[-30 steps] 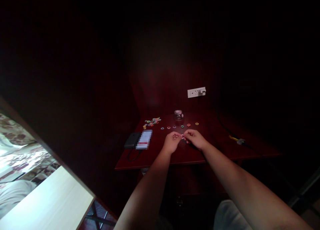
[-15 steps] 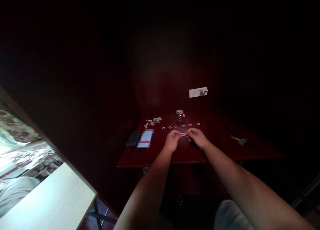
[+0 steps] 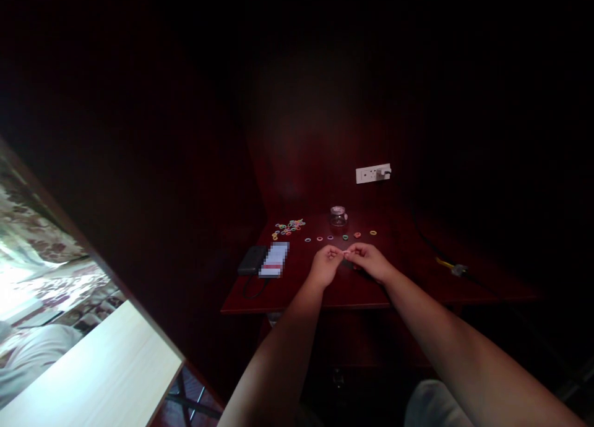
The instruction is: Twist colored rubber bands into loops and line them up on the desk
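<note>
A small pink hair tie [image 3: 346, 252] is pinched between my two hands above the dark red table, mostly hidden by the fingertips. My left hand [image 3: 325, 266] grips its left side with thumb and fingers. From the other side my right hand [image 3: 371, 261] pinches it too, and the fingertips of both hands nearly meet. Just beyond them lies a spaced row of hair ties, among them a green one [image 3: 345, 237], a red-orange one [image 3: 357, 235] and a yellow one [image 3: 373, 232]. A loose pile of coloured hair ties [image 3: 293, 226] lies at the back left.
Behind the row stands a clear lidded jar [image 3: 338, 218]. A phone [image 3: 275, 260] and a black power bank [image 3: 252, 260] with a cable lie at the left. A wall socket [image 3: 373, 173] holds a plug. A yellow-and-black cable [image 3: 448, 264] lies at the right of the table [image 3: 297, 294].
My hands have come closer together, and the hair tie that was stretched between them is now slack and mostly covered. The whole view has shifted slightly.
</note>
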### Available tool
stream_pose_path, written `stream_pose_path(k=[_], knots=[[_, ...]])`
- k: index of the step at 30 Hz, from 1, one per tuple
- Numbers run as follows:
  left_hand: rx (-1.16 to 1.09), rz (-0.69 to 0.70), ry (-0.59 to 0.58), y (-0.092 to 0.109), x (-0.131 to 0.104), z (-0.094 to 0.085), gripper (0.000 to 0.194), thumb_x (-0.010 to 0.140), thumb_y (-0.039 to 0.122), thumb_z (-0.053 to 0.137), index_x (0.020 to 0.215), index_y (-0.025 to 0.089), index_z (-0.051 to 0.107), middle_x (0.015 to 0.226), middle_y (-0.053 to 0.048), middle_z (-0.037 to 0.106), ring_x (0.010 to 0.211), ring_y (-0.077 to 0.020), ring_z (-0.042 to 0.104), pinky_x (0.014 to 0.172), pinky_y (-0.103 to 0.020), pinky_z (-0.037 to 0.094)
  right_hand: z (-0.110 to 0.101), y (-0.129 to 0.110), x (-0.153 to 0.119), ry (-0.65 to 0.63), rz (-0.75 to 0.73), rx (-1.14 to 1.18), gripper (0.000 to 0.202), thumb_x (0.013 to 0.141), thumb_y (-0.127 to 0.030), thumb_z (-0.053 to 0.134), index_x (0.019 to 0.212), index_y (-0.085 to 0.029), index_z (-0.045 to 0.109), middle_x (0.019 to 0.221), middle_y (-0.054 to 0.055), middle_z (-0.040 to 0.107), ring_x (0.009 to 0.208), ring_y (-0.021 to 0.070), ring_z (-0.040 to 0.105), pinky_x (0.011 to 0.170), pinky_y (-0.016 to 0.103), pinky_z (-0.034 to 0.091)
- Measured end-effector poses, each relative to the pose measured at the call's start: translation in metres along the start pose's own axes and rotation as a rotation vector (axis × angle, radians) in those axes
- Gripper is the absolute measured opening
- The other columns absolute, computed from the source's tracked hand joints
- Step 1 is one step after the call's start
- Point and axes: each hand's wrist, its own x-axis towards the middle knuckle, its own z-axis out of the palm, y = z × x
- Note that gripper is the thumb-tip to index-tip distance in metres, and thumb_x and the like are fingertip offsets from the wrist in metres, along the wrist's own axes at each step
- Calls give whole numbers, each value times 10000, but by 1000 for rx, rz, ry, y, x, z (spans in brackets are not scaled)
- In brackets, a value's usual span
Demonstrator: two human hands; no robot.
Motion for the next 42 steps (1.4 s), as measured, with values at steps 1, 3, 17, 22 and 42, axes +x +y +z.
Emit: stream_pose_path(k=[1, 3, 17, 22, 42], knots=[[-12, 1, -1, 0, 0, 0, 155, 708, 289, 603, 736, 137, 590, 681, -22, 609, 632, -110, 538, 599, -214, 402, 0, 1, 0, -11, -4, -23, 311, 653, -442, 643, 710, -149, 556, 534, -32, 521, 443, 74, 434, 446, 205, 316], [-29, -3, -6, 0, 0, 1, 172, 710, 303, 609, 741, 135, 589, 700, -34, 622, 644, -115, 551, 612, -221, 412, -1, 4, 1, -21, -13, -61, 317, 660, -447, 639, 712, -144, 563, 533, -26, 528, 447, 77, 435, 451, 207, 318], [153, 22, -60, -6, 0, -1, 214, 796, 327, 492, 719, 142, 570, 693, -26, 603, 634, -107, 529, 604, -211, 392, -1, 3, 2, -2, 14, -12, 295, 661, -439, 620, 661, -151, 553, 524, -25, 525, 441, 80, 434, 451, 209, 300], [143, 31, -27, -9, 2, -2, 208, 807, 315, 468, 714, 146, 546, 672, -9, 569, 603, -96, 490, 582, -203, 368, 1, 2, 2, 40, 10, 37, 278, 659, -417, 628, 646, -155, 534, 490, -41, 492, 428, 75, 419, 446, 207, 287], [-27, 24, -98, -3, -1, 1, 244, 717, 369, 602, 755, 129, 580, 682, -21, 600, 616, -105, 525, 595, -216, 383, -3, 6, 3, 50, 0, 74, 284, 637, -410, 658, 664, -136, 587, 529, -24, 534, 436, 68, 447, 437, 195, 315]])
